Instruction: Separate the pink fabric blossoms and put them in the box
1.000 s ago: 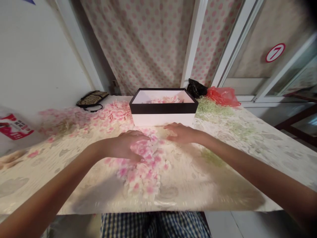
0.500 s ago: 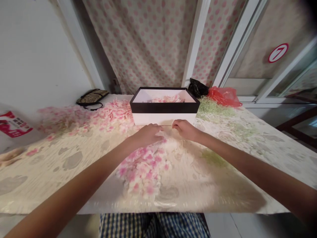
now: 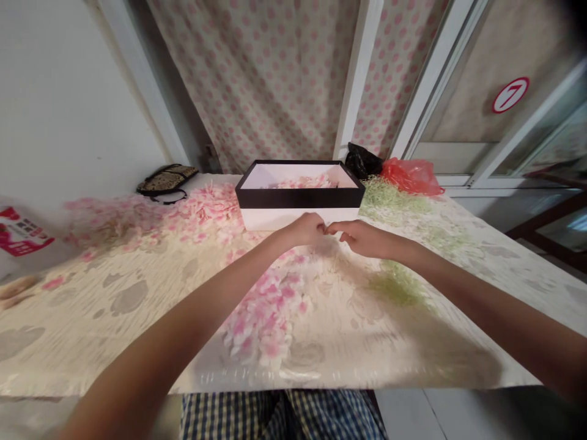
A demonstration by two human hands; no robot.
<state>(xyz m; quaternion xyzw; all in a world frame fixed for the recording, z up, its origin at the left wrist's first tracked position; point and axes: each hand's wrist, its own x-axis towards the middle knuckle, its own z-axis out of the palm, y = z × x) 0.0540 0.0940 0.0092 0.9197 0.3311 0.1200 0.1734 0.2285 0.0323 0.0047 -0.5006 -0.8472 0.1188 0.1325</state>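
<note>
My left hand [image 3: 306, 229] is closed, its fingers curled in front of the box; anything it holds is hidden. Its fingertips meet those of my right hand [image 3: 364, 237], whose index finger reaches out to the left, apart from the curled finger below it. Nothing shows clearly in the right hand. Just behind both hands stands an open white box with a black rim [image 3: 300, 198]. Pink petals [image 3: 305, 182] lie inside it. A spread of pink and white artificial petals [image 3: 266, 311] covers the tablecloth below my left forearm.
More pink petals [image 3: 206, 208] are heaped left of the box. Green paper shreds [image 3: 394, 201] lie to its right, with a small tuft [image 3: 398, 284] near my right forearm. Behind are a black bag [image 3: 362, 160] and a red bag [image 3: 413, 175]. A patterned pouch [image 3: 167, 178] sits back left.
Both hands have shifted right. My left hand has curled its fingers and met my right hand, whose index finger now points out. The whole view has moved slightly.
</note>
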